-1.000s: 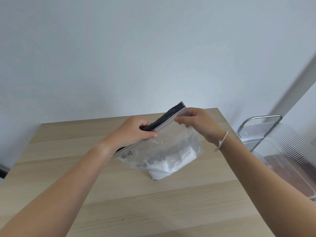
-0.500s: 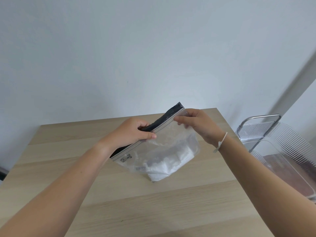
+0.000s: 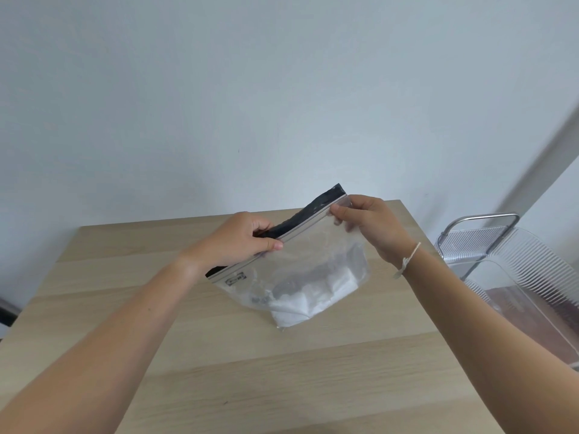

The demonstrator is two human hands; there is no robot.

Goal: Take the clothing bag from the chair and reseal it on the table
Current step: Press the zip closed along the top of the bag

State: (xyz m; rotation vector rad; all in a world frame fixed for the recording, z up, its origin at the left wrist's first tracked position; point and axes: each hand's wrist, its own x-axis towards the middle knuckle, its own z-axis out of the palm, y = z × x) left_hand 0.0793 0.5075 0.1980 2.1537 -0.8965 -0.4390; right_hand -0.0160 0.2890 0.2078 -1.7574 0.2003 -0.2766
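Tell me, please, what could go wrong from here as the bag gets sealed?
The left hand pinches mid-strip and the right hand one corner, so the stretch of bag seal between them may stay unpressed. The bag stands tilted on the table, clothing bunched low; it could slump or trap air.

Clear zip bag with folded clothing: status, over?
Left hand and right hand pinching black seal strip. Clear plastic bag resting on wooden table. Nothing obstructing.

Light wooden table, clear clothing bag bottom resting on it
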